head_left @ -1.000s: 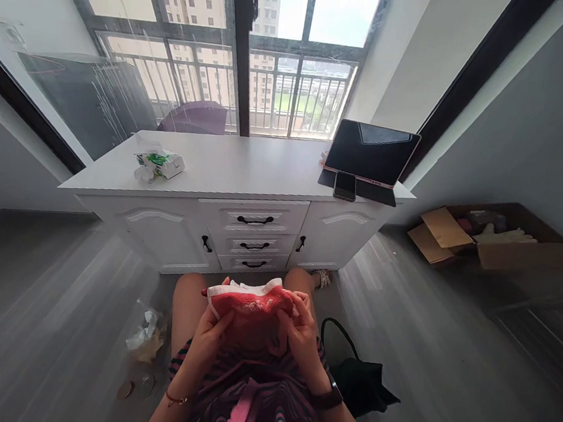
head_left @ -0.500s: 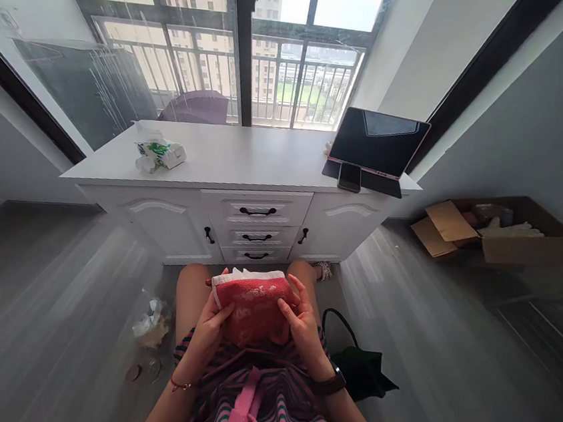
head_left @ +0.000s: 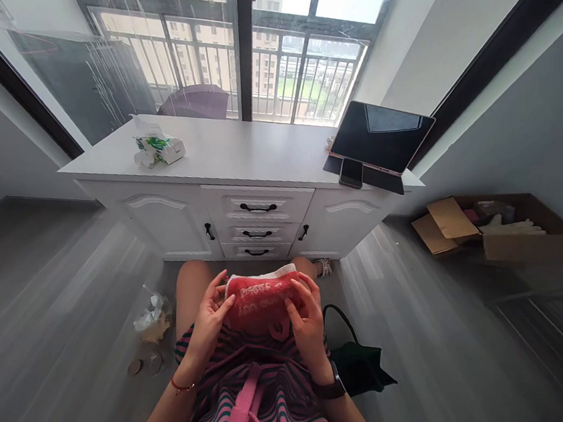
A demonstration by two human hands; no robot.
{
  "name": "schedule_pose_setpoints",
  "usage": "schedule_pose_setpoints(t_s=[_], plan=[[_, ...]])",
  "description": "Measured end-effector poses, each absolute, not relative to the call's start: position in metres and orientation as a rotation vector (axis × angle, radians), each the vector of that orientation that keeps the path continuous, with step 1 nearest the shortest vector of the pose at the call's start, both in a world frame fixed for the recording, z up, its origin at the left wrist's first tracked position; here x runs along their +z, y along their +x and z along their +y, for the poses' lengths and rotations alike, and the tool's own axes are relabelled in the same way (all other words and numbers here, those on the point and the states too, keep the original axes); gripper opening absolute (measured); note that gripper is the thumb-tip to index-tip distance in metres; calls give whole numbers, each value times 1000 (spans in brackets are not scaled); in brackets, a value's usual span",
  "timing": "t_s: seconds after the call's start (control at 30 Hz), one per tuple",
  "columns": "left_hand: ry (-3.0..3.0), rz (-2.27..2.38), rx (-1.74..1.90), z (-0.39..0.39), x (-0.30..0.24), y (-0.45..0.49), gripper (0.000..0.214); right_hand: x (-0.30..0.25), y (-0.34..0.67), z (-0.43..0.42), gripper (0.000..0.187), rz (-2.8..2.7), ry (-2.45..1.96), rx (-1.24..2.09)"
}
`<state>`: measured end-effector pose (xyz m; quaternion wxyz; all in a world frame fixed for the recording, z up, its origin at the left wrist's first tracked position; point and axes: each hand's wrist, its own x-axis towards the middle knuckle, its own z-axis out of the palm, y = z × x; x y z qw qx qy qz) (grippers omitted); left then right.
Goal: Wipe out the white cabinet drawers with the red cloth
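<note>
You sit facing a white cabinet [head_left: 251, 157]. Red cloth [head_left: 259, 303] with a white edge is held up in front of you, above your striped clothing [head_left: 273, 415], spanned between both hands. Your left hand [head_left: 211, 312] pinches its left end, thumb on the near face, fingers bent at the edge. Your right hand [head_left: 310, 323] has the right end, thumb on the red face, fingers curled and slightly spread near the top corner. Pale marks across the cloth, not legible. Cabinet top: tissue pack [head_left: 170, 151] toward the left; at the right, a propped tablet [head_left: 382, 138], phone [head_left: 352, 173] lying just in front of it. Floor [head_left: 76, 297], left of you: crumpled plastic bag [head_left: 154, 318]. Right of you: dark bag [head_left: 358, 367] with a looped handle; farther off, an open cardboard box [head_left: 529, 248], several items inside
</note>
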<state>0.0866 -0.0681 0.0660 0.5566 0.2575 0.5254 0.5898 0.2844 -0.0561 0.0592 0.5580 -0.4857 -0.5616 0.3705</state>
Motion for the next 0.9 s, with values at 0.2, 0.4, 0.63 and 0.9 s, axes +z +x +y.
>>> schedule_pose_setpoints(t_s=[0.2,0.4,0.63,0.9], plan=[[1121,1482,1265,-70,62,74,58,53,290,-53,43,-1544,-1204,857],[1354,1612,1084,-67,80,60,20,45,297,-41,30,-1651,-1176,793],[1025,1128,1009,-67,106,49,13,79,303,-31,17,-1762,-1043,1112],[154,665,1309,-63,21,84,77,44,244,-32,29,-1046,-1147,1554]])
